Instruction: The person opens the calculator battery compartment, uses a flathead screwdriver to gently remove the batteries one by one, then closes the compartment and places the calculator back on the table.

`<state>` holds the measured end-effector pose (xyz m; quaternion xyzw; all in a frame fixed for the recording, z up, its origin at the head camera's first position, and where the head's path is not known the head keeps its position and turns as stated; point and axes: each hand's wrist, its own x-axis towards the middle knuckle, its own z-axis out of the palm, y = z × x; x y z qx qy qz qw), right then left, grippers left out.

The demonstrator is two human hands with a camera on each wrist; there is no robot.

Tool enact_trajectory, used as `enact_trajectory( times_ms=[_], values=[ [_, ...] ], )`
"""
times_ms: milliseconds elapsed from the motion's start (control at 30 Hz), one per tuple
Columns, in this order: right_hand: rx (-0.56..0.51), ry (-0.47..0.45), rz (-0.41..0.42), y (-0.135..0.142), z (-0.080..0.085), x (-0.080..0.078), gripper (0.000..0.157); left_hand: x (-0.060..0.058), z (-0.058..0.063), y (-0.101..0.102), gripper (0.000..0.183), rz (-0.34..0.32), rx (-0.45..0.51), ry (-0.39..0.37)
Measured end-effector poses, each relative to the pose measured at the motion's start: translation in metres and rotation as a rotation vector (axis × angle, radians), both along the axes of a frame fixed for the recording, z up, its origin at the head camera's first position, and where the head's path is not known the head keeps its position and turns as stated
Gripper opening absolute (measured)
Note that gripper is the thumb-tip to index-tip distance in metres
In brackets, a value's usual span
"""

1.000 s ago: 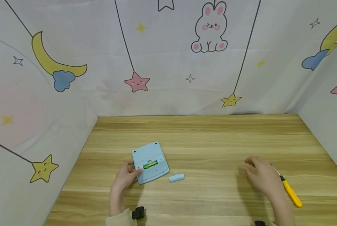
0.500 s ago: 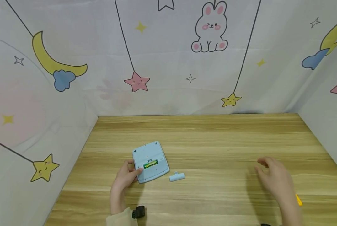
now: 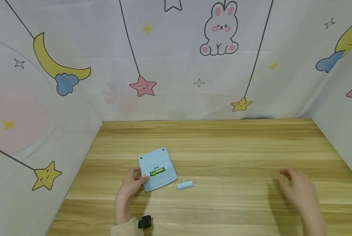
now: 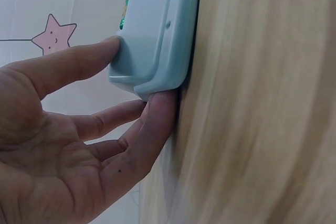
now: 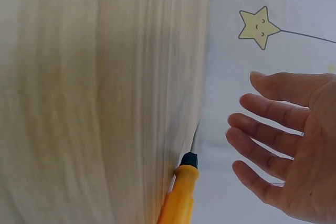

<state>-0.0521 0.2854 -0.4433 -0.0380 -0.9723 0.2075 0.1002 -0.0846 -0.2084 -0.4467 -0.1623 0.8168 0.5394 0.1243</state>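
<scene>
Blue calculator-like gadget [image 3: 157, 160], back-side up, lower frame, left of centre
Left hand [image 3: 133, 181] pinches its edge, thumb on top, probably steadying it with the battery [image 3: 157, 171] facing up; loose cover [image 3: 185, 185] beside it. Right hand [image 3: 300, 187] is empty, fingers apart, near the yellow screwdriver [image 5: 181, 192].

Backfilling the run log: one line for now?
left hand grips device; right hand holds nothing; battery in device; cover off, on table; screwdriver unheld
</scene>
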Motion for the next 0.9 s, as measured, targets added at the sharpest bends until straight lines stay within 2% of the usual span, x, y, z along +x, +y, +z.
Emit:
enact_trajectory(
  times_ms=[300,700,900],
  values=[
    [0.011,-0.036,-0.007,0.011,0.0,0.002,0.039,0.001,0.001,0.0,0.051,0.002,-0.001,0.001],
    [0.063,-0.169,0.008,0.032,-0.001,0.002,0.049,0.001,0.001,0.0,0.05,0.001,-0.007,0.003],
    [0.077,-0.193,-0.005,0.038,-0.003,0.003,0.052,0.001,-0.001,0.0,0.05,0.007,0.003,0.004]
  ],
)
